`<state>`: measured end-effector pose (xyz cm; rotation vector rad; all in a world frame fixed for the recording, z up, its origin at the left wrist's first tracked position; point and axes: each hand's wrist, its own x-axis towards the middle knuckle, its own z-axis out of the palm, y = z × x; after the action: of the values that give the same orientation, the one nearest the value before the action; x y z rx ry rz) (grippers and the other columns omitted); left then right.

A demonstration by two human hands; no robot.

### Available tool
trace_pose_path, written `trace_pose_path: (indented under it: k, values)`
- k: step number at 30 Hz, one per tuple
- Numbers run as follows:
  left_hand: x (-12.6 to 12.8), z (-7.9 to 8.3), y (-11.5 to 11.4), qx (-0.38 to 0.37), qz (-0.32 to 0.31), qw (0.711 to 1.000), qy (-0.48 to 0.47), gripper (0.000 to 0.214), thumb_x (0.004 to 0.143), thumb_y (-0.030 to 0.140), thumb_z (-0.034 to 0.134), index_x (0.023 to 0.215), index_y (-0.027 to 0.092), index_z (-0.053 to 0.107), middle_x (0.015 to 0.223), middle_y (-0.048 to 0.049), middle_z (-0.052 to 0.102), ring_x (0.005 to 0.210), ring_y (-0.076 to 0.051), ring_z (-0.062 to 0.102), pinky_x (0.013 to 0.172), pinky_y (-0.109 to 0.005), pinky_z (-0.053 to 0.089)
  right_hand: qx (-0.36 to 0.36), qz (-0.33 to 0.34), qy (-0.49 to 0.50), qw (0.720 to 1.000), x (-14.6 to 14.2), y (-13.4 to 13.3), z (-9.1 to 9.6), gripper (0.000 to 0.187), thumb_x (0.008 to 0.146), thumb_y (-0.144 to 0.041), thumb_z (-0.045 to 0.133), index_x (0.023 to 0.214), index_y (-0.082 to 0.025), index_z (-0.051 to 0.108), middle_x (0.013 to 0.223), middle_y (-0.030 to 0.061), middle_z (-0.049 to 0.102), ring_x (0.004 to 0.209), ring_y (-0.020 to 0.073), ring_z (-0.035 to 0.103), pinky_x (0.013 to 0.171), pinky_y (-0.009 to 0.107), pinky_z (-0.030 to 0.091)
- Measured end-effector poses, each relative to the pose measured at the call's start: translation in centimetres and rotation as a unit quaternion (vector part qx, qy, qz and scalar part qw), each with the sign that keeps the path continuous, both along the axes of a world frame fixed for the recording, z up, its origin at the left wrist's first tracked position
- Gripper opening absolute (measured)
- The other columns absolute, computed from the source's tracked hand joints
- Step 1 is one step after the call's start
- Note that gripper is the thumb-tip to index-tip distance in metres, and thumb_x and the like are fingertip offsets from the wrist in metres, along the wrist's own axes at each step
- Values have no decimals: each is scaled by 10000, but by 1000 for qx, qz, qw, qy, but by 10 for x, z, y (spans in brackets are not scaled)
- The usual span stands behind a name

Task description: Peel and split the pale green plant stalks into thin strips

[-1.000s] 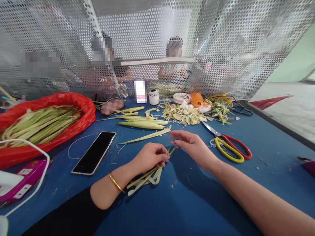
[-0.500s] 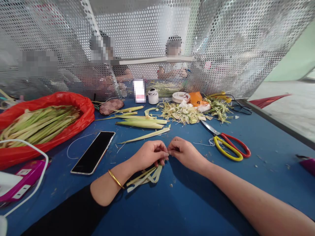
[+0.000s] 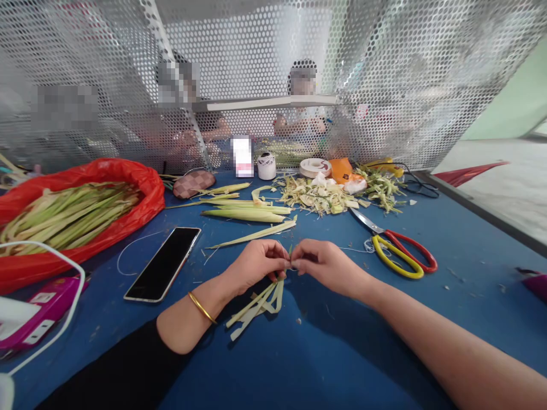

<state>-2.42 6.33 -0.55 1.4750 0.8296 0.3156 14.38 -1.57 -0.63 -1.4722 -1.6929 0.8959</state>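
Note:
My left hand (image 3: 256, 263) is closed around a small bundle of pale green leaf strips (image 3: 258, 304) whose ends trail toward me on the blue table (image 3: 325, 353). My right hand (image 3: 325, 263) meets it fingertip to fingertip and pinches the top of the same bundle; a thin white thread (image 3: 354, 249) runs off to the right from there. A gold bangle (image 3: 202, 308) sits on my left wrist.
Scissors with red and yellow handles (image 3: 395, 247) lie to the right. A black phone (image 3: 164, 262) lies to the left. A red bag of leaf strips (image 3: 72, 213) fills the far left. Loose leaves (image 3: 245, 214), scraps (image 3: 316, 196) and a tape roll (image 3: 315, 167) lie behind. People sit beyond the perforated screen.
My right hand, open and apart a second ago, has come in and pinched the top of the bundle. The bundle has tilted more upright in my left hand.

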Motion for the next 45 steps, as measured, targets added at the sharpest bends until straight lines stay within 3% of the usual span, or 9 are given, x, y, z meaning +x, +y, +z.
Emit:
trace_pose_path:
  k: [3, 9, 12, 14, 17, 19, 21, 35, 45]
  values:
    - [-1, -1, 0, 11, -6, 1000, 5, 153, 680, 219, 719, 736, 153, 593, 553, 18, 624, 514, -103, 581, 482, -199, 449, -32, -39, 96, 994, -3, 2, -6, 154, 852, -150, 448, 931, -187, 576, 792, 12, 655, 674, 145, 653, 627, 264, 483]
    - [-2, -3, 4, 112, -19, 993, 23, 66, 701, 177, 669, 725, 162, 610, 619, 22, 635, 584, -118, 604, 524, -210, 456, 5, -16, 6, 1000, -9, 1, -12, 209, 829, -74, 441, 912, -194, 591, 794, 18, 689, 675, 142, 656, 673, 263, 482]
    - [-2, -3, 2, 230, -33, 972, 37, 20, 748, 165, 627, 766, 172, 631, 702, 10, 679, 649, -127, 624, 604, -226, 468, 2, -32, -1, 999, -9, 1, -12, 210, 818, -58, 458, 905, -197, 590, 758, 11, 696, 684, 150, 665, 689, 263, 482]
    - [-3, -3, -2, 360, -38, 930, 64, 61, 788, 153, 591, 805, 185, 641, 766, 3, 699, 697, -137, 632, 640, -237, 451, 0, -42, 3, 999, -9, 2, -12, 220, 810, -45, 460, 899, -200, 590, 747, 6, 696, 681, 151, 671, 692, 260, 483]
    - [-3, -6, -9, 551, -43, 825, 120, 115, 850, 152, 533, 838, 187, 642, 777, -17, 693, 717, -165, 630, 632, -265, 414, 2, -51, 17, 999, -10, 2, -14, 231, 798, -32, 465, 878, -204, 597, 750, -2, 698, 661, 144, 674, 672, 247, 484]
    - [-3, -9, -11, 622, -49, 768, 144, 148, 883, 166, 502, 839, 179, 643, 763, -32, 685, 713, -182, 631, 612, -279, 396, 6, -59, 18, 998, -10, 3, -16, 219, 798, -41, 480, 864, -207, 606, 706, -13, 687, 654, 148, 675, 656, 243, 480]
    - [-2, -12, -11, 643, -47, 750, 149, 155, 892, 177, 505, 829, 179, 648, 770, -35, 690, 717, -185, 638, 611, -280, 396, 7, -64, 21, 998, -10, 3, -17, 197, 805, -66, 500, 873, -206, 620, 690, -14, 681, 652, 152, 675, 647, 245, 479]
    - [0, -10, -10, 510, 37, 858, 51, 61, 821, 187, 646, 762, 194, 656, 740, 20, 690, 687, -121, 615, 635, -213, 406, -42, -110, 131, 984, -6, 8, -23, 103, 758, -273, 631, 760, -178, 672, 666, 3, 654, 615, 145, 605, 587, 253, 430]
    - [0, -8, -8, 457, 46, 887, 51, 58, 795, 199, 658, 738, 194, 668, 711, 28, 691, 626, -104, 581, 605, -208, 388, -93, -132, 206, 965, -6, 5, -6, 160, 726, -309, 606, 787, -164, 638, 592, -12, 610, 575, 122, 560, 550, 236, 393]
